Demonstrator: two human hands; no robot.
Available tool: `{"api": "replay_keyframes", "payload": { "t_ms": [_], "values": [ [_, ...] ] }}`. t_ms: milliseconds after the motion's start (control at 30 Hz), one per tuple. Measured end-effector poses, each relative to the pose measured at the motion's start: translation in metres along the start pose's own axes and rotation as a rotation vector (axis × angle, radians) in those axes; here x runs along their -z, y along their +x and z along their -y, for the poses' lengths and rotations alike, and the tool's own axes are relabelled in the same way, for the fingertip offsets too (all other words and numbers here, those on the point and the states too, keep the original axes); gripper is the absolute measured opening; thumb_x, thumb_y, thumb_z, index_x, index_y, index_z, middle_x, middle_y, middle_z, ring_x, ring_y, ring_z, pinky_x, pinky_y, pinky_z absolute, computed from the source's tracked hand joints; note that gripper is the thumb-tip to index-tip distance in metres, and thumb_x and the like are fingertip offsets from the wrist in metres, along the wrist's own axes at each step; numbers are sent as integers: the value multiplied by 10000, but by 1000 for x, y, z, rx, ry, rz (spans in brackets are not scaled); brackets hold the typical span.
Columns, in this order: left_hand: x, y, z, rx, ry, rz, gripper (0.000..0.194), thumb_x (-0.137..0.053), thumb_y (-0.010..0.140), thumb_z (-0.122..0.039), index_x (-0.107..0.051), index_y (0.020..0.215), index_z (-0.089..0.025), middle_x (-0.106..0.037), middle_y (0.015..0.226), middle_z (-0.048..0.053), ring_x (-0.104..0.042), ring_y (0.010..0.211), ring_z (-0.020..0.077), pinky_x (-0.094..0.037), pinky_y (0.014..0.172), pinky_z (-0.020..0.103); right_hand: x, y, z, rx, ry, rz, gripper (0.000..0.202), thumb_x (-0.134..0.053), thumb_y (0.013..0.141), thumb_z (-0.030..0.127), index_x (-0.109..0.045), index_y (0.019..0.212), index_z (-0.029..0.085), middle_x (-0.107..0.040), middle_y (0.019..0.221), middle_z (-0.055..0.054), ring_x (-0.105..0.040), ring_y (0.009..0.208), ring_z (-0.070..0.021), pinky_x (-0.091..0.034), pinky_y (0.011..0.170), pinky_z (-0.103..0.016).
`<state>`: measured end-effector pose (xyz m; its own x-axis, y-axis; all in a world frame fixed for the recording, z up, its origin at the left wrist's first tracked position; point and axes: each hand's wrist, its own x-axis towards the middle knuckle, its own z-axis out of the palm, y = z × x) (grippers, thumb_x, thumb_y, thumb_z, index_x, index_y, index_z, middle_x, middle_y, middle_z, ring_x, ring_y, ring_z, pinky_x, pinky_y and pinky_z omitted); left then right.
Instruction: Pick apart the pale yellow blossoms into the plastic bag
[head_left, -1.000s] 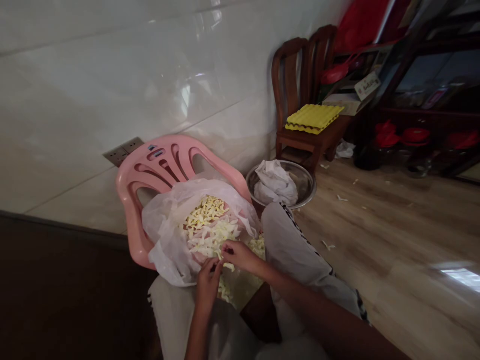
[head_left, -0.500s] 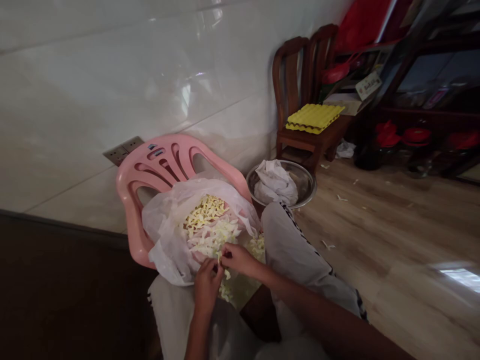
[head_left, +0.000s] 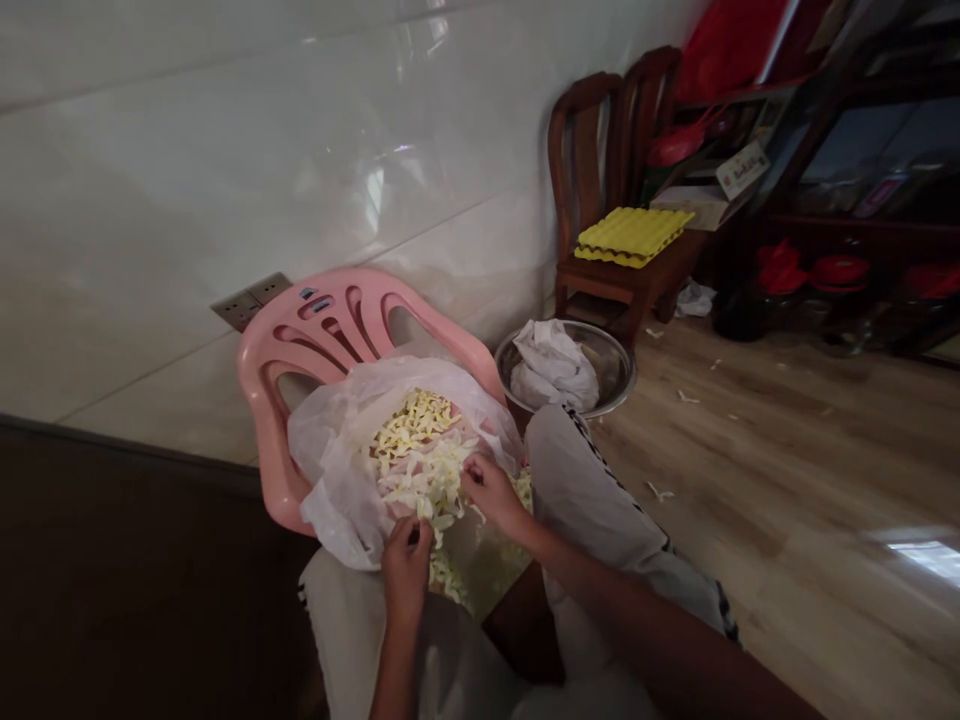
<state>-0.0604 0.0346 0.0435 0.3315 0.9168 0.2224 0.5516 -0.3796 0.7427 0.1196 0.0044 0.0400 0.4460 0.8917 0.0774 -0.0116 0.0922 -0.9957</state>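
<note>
My left hand [head_left: 407, 565] is closed in a pinch, with a pale yellow-white flower [head_left: 424, 508] at its fingertips. To its right and a little farther away, my right hand [head_left: 495, 497] has thumb and fingers pressed together over the edge of a heap of white petals [head_left: 431, 470]; what lies in that pinch is hidden. Behind this heap is a pile of smaller yellow pieces [head_left: 416, 415]. Both piles rest on a thin white plastic bag [head_left: 337, 500] spread over the seat of a pink plastic chair [head_left: 266, 440]. More pale flowers [head_left: 446, 580] lie below, between my knees.
A metal basin [head_left: 619, 380] holding a white bag [head_left: 551, 365] stands on the floor right of the pink chair. Yellow egg trays [head_left: 634, 235] sit on a wooden chair [head_left: 585, 130]. Pale scraps [head_left: 660, 492] dot the floor. A tiled wall [head_left: 225, 180] rises behind.
My hands have drawn apart: the right moved up and right to the white heap, while the left shifted slightly left and stayed low. The view has shifted slightly.
</note>
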Motion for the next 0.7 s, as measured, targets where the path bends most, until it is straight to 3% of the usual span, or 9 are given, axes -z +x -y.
{"api": "replay_keyframes", "payload": {
  "t_ms": [100,333,700],
  "values": [
    [0,0,-3,-11,-7,26,254,-509,860,-375,-613,709,-199,-605,685,-6,-577,656,160,-458,645,243,3,2,4,10,-17,-19,62,-500,772,233,-471,724,208,-447,646,53,-429,602,-119,-330,565,-223],
    [-1,0,-10,-39,-10,51,263,-498,884,-373,-590,707,-201,-591,700,-6,-573,688,162,-452,672,251,-2,-7,7,-48,25,202,26,-537,743,199,-512,735,197,-484,674,48,-441,623,-112,-341,571,-214],
    [-1,0,-15,-53,-26,69,273,-495,888,-387,-610,723,-203,-612,719,8,-586,692,171,-467,675,264,-5,-7,-1,-35,104,291,61,-580,781,202,-551,834,195,-550,762,27,-508,700,-125,-393,642,-228]
  ]
}}
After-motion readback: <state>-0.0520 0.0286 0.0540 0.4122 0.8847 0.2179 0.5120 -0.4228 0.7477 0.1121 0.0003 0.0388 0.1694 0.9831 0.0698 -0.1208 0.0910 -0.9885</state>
